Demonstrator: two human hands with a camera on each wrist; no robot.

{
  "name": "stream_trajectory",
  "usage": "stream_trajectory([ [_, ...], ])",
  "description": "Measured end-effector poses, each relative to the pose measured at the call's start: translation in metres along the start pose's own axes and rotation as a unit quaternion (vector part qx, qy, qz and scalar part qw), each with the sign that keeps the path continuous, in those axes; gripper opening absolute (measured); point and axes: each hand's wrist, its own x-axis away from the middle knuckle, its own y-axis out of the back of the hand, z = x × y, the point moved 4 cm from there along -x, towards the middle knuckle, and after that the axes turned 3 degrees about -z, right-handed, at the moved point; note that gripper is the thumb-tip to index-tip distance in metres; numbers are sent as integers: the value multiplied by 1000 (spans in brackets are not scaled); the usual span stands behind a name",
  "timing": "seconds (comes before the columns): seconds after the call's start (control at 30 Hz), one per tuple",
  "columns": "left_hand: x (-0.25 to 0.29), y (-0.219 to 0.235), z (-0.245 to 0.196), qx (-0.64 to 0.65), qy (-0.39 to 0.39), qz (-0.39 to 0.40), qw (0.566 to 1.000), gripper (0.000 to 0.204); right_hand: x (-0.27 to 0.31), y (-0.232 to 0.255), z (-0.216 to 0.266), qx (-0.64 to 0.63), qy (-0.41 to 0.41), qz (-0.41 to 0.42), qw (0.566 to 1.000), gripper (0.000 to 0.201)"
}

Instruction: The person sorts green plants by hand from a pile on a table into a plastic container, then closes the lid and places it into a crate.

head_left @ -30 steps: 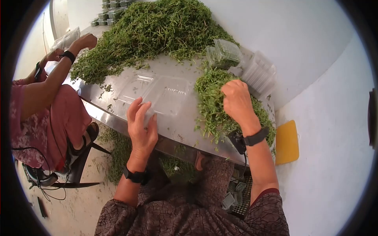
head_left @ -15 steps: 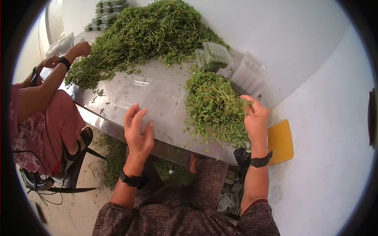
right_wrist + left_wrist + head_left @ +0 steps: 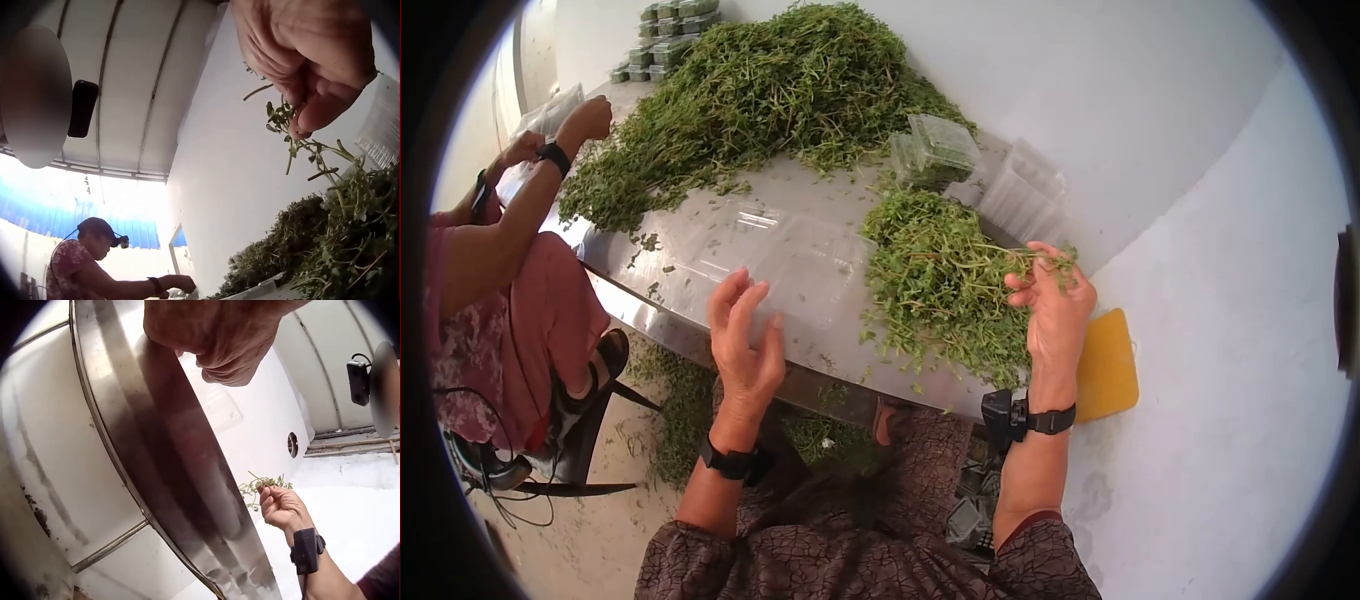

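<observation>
I note the right hand point(image 3: 1057, 315) pinching green sprigs point(image 3: 281, 116) — the left hand point(image 3: 745, 345) empty, fingers loosely parted, near a clear container point(image 3: 825, 272).

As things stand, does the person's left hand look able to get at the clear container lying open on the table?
Probably yes: the left hand is close to the clear container and appears empty, with nothing visible blocking the way between them.

two tabletop heaps of greens point(image 3: 800, 90), one table point(image 3: 795, 185), one yellow board point(image 3: 1108, 368), two people point(image 3: 565, 300)
</observation>
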Motion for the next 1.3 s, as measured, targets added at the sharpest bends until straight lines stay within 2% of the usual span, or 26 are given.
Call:
stream_trajectory([
  [0.1, 0, 0, 1, 12, -7, 0, 1000, 41, 5, -14, 10, -30, -1, -11, 999, 19],
  [0.43, 1, -1, -1, 45, 9, -4, 999, 41, 32, -90, 51, -61, 108, 67, 990, 18],
  [0.53, 2, -1, 0, 52, 11, -4, 999, 41, 39, -111, 37, -25, 141, 90, 986, 18],
  [0.6, 2, -2, 1, 52, 13, -5, 999, 41, 49, -129, 25, -10, 177, 153, 972, 20],
  [0.63, 3, -1, 1, 54, 14, -3, 998, 41, 51, -132, 16, -11, 176, 156, 972, 20],
  [0.67, 3, -1, 1, 55, 14, 0, 998, 42, 56, -138, 9, 120, 244, 191, 943, 25],
  [0.7, 2, -1, 1, 52, 15, -2, 999, 42, 62, -144, 4, 248, 308, 220, 892, 30],
  [0.8, 2, 0, 1, 49, 4, -3, 999, 43, 70, -137, -1, 280, 264, 241, 891, 38],
  [0.83, 3, 0, 0, 48, 5, 1, 999, 44, 70, -132, -2, 292, 306, 217, 880, 33],
  [0.87, 3, 0, 0, 48, 6, 5, 999, 46, 70, -127, -2, 292, 304, 217, 881, 33],
  [0.93, 3, 0, -1, 47, 6, 6, 999, 45, 67, -114, -7, 303, 211, 205, 907, 30],
  [1.17, 5, -1, 1, 33, -17, 5, 999, 46, 74, -76, -22, 323, 200, 180, 907, 22],
  [1.3, 3, -1, -1, 10, -18, 11, 1000, 46, 58, -51, -21, 367, 213, 114, 898, 23],
])
